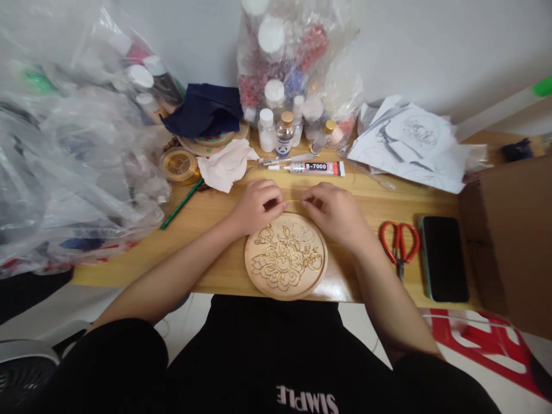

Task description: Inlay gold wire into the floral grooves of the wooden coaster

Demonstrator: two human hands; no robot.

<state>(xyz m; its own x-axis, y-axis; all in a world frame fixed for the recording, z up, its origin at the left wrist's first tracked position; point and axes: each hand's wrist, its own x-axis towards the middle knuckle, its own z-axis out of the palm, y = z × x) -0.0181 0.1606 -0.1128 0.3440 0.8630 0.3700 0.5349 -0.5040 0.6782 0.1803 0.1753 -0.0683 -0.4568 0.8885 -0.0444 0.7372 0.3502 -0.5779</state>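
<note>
Between my two hands runs a short, thin gold wire [294, 200], stretched roughly level. My left hand [260, 206] pinches its left end, and my right hand [331, 211] pinches the other end. Both are just above the far rim of a round wooden plate [251, 275] that lies near the table's front edge. On the plate is a flower pattern [282, 263] in dark lines, parts of it outlined in shiny gold. The fingertips partly hide the wire's ends.
Red-handled pliers [400, 244] and a phone [444, 259] lie to the right, beside a cardboard box [513, 241]. Beyond my hands are a B-7000 glue tube [319, 168], small bottles [284, 135] and paper drawings [414, 141]. Leftward are a wire spool [180, 165], a green pencil [181, 204] and plastic bags [86, 172].
</note>
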